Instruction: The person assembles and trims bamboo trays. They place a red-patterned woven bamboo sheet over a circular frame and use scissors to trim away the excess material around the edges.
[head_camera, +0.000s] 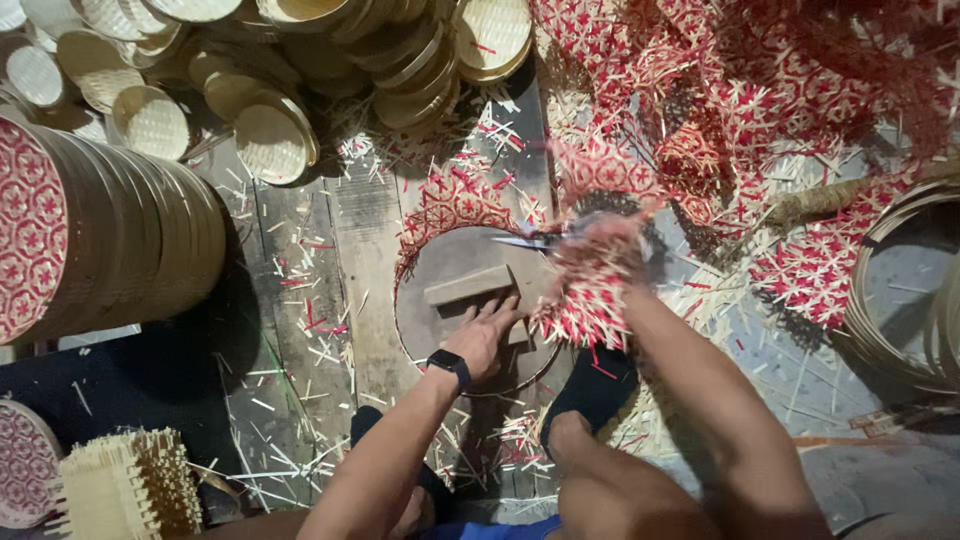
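With the left hand (483, 335) pressing flat and open on the round red-and-white woven bamboo mat (470, 205), the right hand (600, 245), closed around metal scissors (525, 241) at the mat's three o'clock edge, could cut crookedly should it shift.

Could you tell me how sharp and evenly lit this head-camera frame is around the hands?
Head view: the left hand on the round disc is sharp; the right hand with the scissors is smeared by motion blur; the woven mat is soft there; the lower left and top right corners fall into dark shadow.
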